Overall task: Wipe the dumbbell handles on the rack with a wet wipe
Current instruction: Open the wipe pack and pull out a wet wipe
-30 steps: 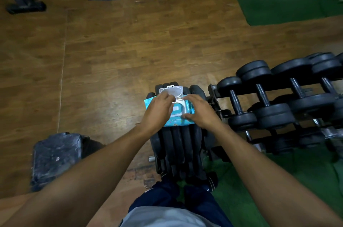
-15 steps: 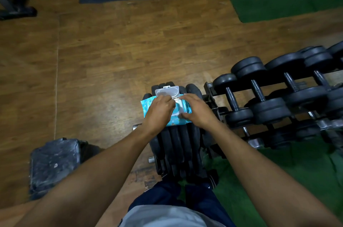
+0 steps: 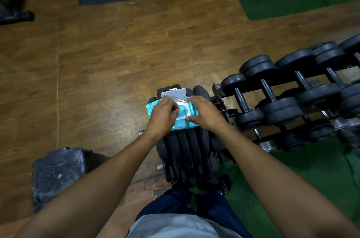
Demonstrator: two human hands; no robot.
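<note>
1. The wet wipe pack (image 3: 174,114) sits on top of a stack of black weight plates (image 3: 183,144), at the far end of the stack, with its white flip lid (image 3: 173,93) standing open, hinged on the far side.
2. Left hand (image 3: 163,115) is over the left half of the pack, fingertips curled in at the opening like it's pinching at the top wipe. I can't really see a wipe coming out yet, so call it a fumble for the edge.
3. Right hand (image 3: 206,114) lies over the right end of the pack, fingers bent down on it, thumb on the near edge, looks like it's just pinning the pack so it doesn't lift.
4. The key bit: the opening is right under the left fingertips, so that hand pulls up and away while the right holds down.
5. The dumbbells (image 3: 272,101) are on the rack (image 3: 218,89) off to the right, handles running near-to-far, closer to the right hand. None wiped yet, I'd guess.
</note>
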